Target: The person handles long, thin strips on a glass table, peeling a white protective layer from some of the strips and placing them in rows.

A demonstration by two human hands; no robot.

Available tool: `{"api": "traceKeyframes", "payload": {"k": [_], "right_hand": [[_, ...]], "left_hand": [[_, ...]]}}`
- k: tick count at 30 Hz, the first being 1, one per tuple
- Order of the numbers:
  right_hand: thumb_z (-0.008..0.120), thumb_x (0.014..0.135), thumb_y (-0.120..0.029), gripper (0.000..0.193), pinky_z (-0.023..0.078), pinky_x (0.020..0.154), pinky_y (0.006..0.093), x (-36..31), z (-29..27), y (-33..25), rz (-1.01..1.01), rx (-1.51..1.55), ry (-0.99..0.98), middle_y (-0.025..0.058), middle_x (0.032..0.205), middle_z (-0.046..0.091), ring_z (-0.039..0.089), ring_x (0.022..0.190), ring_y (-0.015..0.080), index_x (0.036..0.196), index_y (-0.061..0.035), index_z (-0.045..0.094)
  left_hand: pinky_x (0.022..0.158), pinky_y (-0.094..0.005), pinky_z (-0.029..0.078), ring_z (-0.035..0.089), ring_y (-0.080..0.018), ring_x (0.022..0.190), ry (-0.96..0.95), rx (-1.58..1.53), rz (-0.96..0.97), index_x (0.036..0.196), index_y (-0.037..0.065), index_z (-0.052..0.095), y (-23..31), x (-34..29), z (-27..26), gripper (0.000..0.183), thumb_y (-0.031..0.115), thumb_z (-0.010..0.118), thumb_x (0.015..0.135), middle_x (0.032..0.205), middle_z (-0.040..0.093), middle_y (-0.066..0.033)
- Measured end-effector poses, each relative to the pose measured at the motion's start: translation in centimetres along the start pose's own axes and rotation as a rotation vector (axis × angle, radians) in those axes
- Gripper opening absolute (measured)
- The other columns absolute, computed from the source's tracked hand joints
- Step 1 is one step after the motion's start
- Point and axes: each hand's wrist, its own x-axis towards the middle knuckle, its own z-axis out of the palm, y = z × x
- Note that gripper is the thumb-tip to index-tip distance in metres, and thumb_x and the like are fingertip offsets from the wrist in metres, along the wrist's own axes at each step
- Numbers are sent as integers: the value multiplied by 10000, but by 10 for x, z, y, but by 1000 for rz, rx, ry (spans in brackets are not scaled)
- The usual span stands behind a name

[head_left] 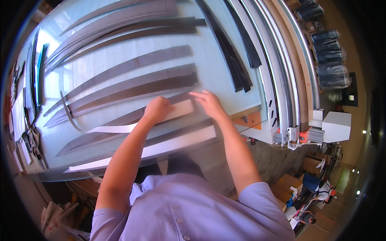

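In the middle of the glass-topped table (237,100), my left hand (158,109) is closed around a narrow white strip (112,129). The strip's loose tail runs leftward and curls up off the glass. Beneath that hand lies a long dark grey curved strip (100,137) with a pale band (183,110) near its right end. My right hand (208,103) has its fingers stretched out at the upper right corner of this piece, fingertips touching or nearly touching it. Closer to my body, another dark strip carries a white band (161,148).
Several grey curved strips (140,60) lie farther up the table. Long black strips (225,48) rest at the right. Beyond them runs a machine with metal rails and a roller (295,60). Cartons (283,186) stand on the floor at lower right.
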Motion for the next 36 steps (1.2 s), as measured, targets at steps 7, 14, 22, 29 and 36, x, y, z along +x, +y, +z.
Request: {"api": "traceKeyframes", "payload": {"k": [7, 14, 22, 29, 36], "right_hand": [[766, 788, -86, 455, 421, 666, 334, -3, 6, 7, 26, 79, 5, 63, 752, 442, 469, 693, 192, 1230, -186, 724], [791, 737, -53, 516, 429, 669, 338, -2, 6, 6, 14, 45, 15, 57, 753, 434, 472, 696, 194, 1230, -191, 725], [799, 729, -37, 520, 433, 670, 339, -1, 9, 6, 40, 62, 20, 59, 756, 433, 473, 696, 196, 1221, -192, 729], [807, 725, -41, 519, 438, 669, 362, -4, 11, 4, -16, -8, 55, 76, 767, 460, 490, 703, 218, 1217, -183, 725], [803, 708, -32, 540, 449, 686, 378, -4, 19, 7, -86, -105, 121, 90, 748, 464, 505, 697, 240, 1215, -201, 728]], "left_hand": [[771, -457, 528, 680, -359, 860, -27, 28, -121, 827, 74, 764, 10, 15, 12, 264, 332, 782, 775, 864, 724, -160], [765, -437, 537, 683, -350, 848, -44, 22, -109, 823, 72, 767, 4, 18, 10, 246, 311, 778, 770, 855, 725, -161], [711, -432, 513, 653, -334, 755, -26, 28, -118, 790, 54, 748, 4, 20, 12, 242, 293, 780, 768, 760, 688, -161], [757, -442, 538, 686, -354, 849, -51, 63, -143, 848, 87, 770, 10, 17, 9, 255, 332, 762, 777, 858, 726, -162], [724, -455, 526, 674, -361, 836, 52, 394, -101, 823, 52, 713, -18, -31, -20, 474, 522, 763, 785, 849, 706, -168]]}}
